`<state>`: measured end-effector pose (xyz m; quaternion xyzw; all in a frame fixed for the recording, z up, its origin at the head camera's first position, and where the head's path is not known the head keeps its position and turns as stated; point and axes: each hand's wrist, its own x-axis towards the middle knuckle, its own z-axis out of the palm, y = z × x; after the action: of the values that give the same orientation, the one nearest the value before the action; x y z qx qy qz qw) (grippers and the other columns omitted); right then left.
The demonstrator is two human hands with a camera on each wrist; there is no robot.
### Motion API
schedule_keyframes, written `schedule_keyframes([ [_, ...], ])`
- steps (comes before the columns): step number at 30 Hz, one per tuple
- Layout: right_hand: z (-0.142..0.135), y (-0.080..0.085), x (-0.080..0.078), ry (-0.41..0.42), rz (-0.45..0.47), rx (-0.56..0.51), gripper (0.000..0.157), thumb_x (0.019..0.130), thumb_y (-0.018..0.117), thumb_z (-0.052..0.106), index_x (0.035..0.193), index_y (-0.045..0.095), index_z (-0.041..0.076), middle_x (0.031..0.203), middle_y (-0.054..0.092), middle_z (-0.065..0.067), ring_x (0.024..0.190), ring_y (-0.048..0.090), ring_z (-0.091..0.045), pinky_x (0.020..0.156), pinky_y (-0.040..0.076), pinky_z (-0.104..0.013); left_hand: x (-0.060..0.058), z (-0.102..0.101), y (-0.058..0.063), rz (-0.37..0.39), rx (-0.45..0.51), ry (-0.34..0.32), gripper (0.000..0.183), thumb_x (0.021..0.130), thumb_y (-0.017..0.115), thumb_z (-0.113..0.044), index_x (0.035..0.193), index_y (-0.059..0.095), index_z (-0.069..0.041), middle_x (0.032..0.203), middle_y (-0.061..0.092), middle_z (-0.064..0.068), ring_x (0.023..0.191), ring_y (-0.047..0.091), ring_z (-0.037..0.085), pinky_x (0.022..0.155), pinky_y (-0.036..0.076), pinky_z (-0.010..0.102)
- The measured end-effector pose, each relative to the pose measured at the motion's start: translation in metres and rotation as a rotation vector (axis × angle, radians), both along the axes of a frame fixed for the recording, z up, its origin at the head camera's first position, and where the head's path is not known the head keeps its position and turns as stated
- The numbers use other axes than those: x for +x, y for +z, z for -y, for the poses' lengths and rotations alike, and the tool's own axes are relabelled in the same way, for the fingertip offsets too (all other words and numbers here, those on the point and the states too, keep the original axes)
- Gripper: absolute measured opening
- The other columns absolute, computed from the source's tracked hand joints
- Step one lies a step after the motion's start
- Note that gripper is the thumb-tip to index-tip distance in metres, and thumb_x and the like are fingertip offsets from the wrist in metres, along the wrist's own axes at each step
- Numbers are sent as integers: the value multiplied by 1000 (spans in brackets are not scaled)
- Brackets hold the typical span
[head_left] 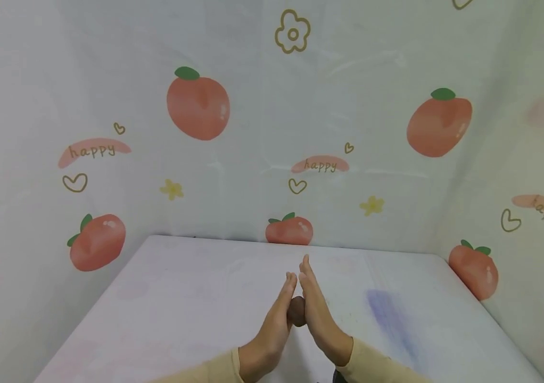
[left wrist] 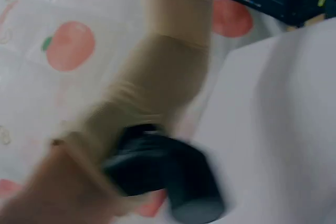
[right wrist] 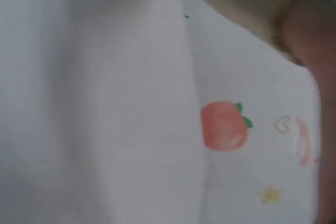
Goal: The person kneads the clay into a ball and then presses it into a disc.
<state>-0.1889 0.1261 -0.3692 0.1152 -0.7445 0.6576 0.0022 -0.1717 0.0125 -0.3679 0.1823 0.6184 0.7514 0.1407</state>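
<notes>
I have one brown ball (head_left: 297,311), and it sits between my two palms, up above the white surface (head_left: 195,298). My left grip (head_left: 271,330) is on one side and my right grip (head_left: 320,314) is on the other. Both are flat, with the fingers straight and pointing away from me. They press the ball from the sides, and nothing curls around it. The tips lean in near each other, like a little roof.

My guess is that the job is to roll this ball between my palms, and that I am in the middle of it. The part I can see looks roundish, so some of the shaping seems done. My palms hide the rest, so I can't tell if it is smooth all over. What looks left is to finish the ball, open my palms and put it down.

Now I count. One ball. Two grips. Two tan sleeves (head_left: 219,367). On the cloth (head_left: 253,106) behind, from my head view, there are five clear red fruits (head_left: 197,108), three pink patches (head_left: 320,164) that say "happy", and two yellow flowers (head_left: 172,189) that show whole. My left wrist view is blurry. It shows one black thing (left wrist: 163,163) on a sleeve. I can't find the ball in either wrist view.
</notes>
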Motion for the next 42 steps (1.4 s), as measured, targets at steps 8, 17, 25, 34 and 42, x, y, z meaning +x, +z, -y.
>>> schedule_keyframes([
  [8, 10, -4, 34, 234, 19, 56, 61, 108, 23, 35, 155, -6, 7, 162, -6, -16, 147, -5, -35, 114, 2, -64, -26, 9, -4, -24, -99, 187, 67, 104, 16, -52, 156, 0, -13, 163, -12, 4, 148, -16, 28, 113, -11, 63],
  [17, -3, 3, -4, -3, -128, -8, 57, 107, 25, 31, 157, 2, 14, 163, 5, -8, 150, -2, -29, 117, -2, -60, 7, -7, -16, 1, -54, -22, 72, 103, 7, -52, 153, -9, -2, 160, -19, 14, 144, -23, 36, 109, -15, 66],
  [25, 3, -23, 21, 183, -51, 20, 56, 108, 14, 29, 154, -1, 1, 160, 4, -23, 147, 1, -40, 113, 5, -65, -18, 8, -2, -63, 52, 157, 64, 106, 13, -45, 155, 4, -6, 163, -3, 8, 149, -11, 27, 117, -8, 57],
  [34, 0, 7, 11, -22, -82, -71, 55, 106, 29, 30, 156, 14, 10, 161, 20, -8, 149, 6, -25, 120, 12, -29, -3, -4, -21, -17, -43, -9, 68, 106, 11, -45, 153, -4, 1, 160, -11, 20, 146, -15, 37, 114, -8, 63],
  [42, 5, -12, 22, 106, 58, 11, 58, 106, 27, 26, 154, 7, -1, 160, 7, -21, 147, 3, -40, 116, 5, -62, -12, 7, -4, -48, 56, 77, 69, 105, 13, -47, 154, -7, -3, 162, -6, 16, 148, -11, 32, 117, -8, 58],
])
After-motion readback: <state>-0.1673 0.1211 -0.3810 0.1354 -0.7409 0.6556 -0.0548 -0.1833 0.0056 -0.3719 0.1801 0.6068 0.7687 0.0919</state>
